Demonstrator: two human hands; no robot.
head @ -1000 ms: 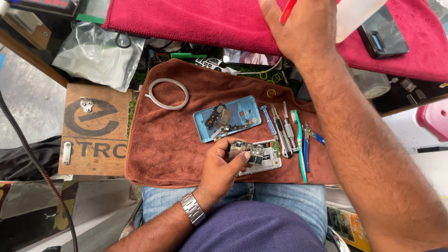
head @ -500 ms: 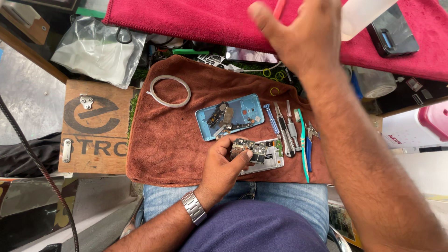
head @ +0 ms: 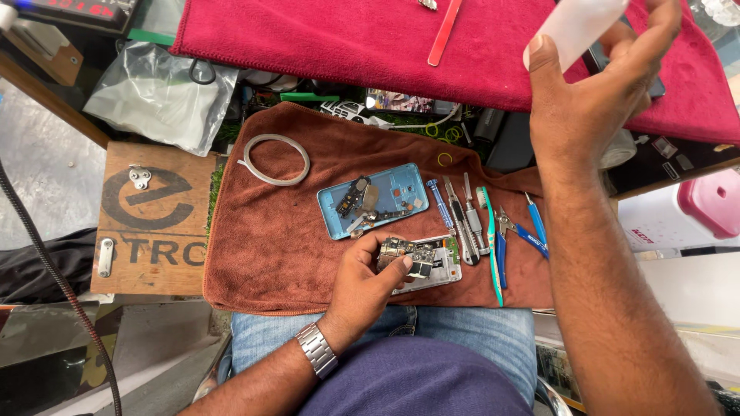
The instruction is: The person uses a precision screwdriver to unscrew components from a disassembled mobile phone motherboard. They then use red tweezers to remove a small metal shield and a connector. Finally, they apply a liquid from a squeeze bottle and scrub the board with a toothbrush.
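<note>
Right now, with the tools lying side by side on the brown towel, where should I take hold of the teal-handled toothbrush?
Grip the teal-handled toothbrush at its lower handle end, coming from the near edge of the brown towel. That end pokes out past the neighbouring blue-handled pliers, while the bristle head sits crowded among them.

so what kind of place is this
Likely a phone repair bench: an opened blue phone shell on a brown towel, a circuit board under the left hand, small tools beside.

A small phone board [head: 407, 257] full of tiny parts lies flat near the brown towel's [head: 270, 246] front edge. A white bottle [head: 574, 27] tilts above the red cloth's [head: 324, 35] right side.
</note>
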